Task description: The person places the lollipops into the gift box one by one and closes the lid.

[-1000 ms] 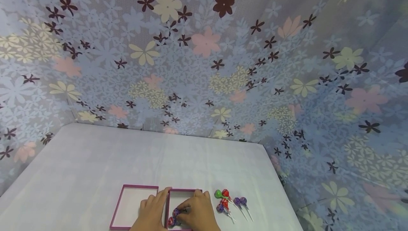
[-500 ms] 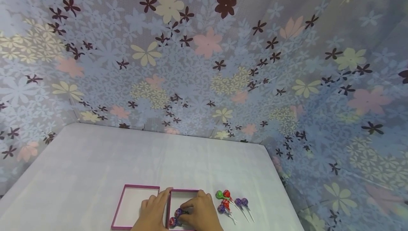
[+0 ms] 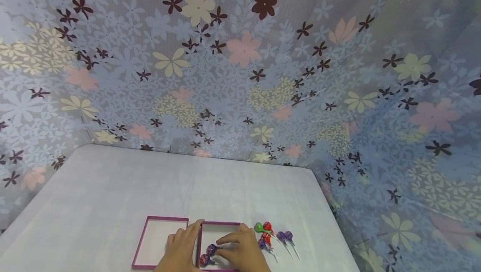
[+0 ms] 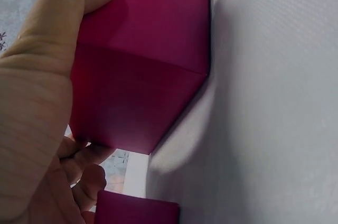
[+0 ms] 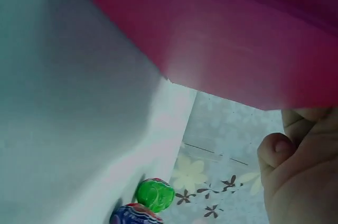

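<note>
In the head view, my left hand (image 3: 180, 247) grips the left wall of a magenta-rimmed box (image 3: 221, 223). The left wrist view has its thumb on one outer face of the box (image 4: 145, 18), fingers at the far side. Inside, at the left, lie a purple lollipop (image 3: 211, 250) and a red-and-purple lollipop (image 3: 204, 260). My right hand (image 3: 245, 250) reaches over the right wall, index finger and thumb spread apart beside the purple one. Its stick is partly hidden there. The right wrist view shows the box wall (image 5: 222, 39) beside my right hand (image 5: 303, 171).
A shallow magenta-edged tray or lid (image 3: 140, 245) lies left of the box. Right of it are loose lollipops: green (image 3: 258, 227), red (image 3: 267, 226) and several purple (image 3: 288, 235). A flowered cloth (image 3: 225, 96) hangs behind the white table (image 3: 158, 184).
My right hand's finger and thumb have parted from the purple lollipop and drawn back slightly to the right, leaving it in the box. My left hand keeps its grip on the box.
</note>
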`<state>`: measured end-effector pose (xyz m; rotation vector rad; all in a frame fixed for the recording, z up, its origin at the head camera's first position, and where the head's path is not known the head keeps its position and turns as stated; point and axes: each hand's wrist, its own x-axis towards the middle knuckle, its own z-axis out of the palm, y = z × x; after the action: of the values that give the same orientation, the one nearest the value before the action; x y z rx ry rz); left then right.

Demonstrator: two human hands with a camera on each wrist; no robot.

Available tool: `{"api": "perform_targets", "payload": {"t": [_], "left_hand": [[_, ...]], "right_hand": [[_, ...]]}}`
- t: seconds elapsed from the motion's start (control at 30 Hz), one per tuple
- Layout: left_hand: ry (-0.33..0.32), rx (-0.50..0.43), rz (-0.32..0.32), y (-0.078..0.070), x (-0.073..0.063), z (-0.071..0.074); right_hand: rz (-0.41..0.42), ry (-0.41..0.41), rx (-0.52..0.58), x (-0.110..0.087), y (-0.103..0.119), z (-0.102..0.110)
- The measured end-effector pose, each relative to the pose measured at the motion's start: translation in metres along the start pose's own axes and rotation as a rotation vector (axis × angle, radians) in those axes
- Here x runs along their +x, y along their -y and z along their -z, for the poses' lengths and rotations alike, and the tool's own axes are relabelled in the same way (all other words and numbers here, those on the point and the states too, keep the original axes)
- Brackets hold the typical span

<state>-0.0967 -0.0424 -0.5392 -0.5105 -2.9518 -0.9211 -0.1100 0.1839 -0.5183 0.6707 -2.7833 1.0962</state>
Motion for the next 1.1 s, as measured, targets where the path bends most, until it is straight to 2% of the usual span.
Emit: {"api": "perform_targets", "payload": {"t": [0.13, 0.27, 0.4, 0.6, 0.73, 0.87, 0.93, 1.1], "left_hand": [[-0.011, 0.013, -0.009, -0.001, 0.001, 0.0], [-0.034, 0.027, -0.014, -0.001, 0.005, 0.0], [-0.038, 0.018, -0.02, 0.001, 0.005, -0.001], [-0.007, -0.017, 0.003, 0.004, 0.004, -0.002], [-0.003, -0.006, 0.003, 0.006, 0.004, -0.004], [0.002, 0.002, 0.001, 0.006, 0.003, -0.005], [0.012, -0.009, 0.01, 0.006, 0.003, -0.005], [0.029, -0.021, 0.029, 0.005, 0.005, -0.002]], "right_hand": [[-0.074, -0.044, 0.11, -0.004, -0.006, 0.008], [-0.152, -0.112, 0.152, -0.008, -0.016, 0.022], [-0.225, -0.177, 0.153, -0.017, -0.027, 0.035], [-0.346, -0.239, 0.098, -0.034, -0.044, 0.048], [-0.426, -0.249, 0.094, -0.043, -0.053, 0.053], [-0.574, -0.228, 0.053, -0.051, -0.059, 0.057], [-0.617, -0.219, 0.024, -0.053, -0.061, 0.058], [-0.618, -0.206, -0.044, -0.055, -0.068, 0.062]]}}
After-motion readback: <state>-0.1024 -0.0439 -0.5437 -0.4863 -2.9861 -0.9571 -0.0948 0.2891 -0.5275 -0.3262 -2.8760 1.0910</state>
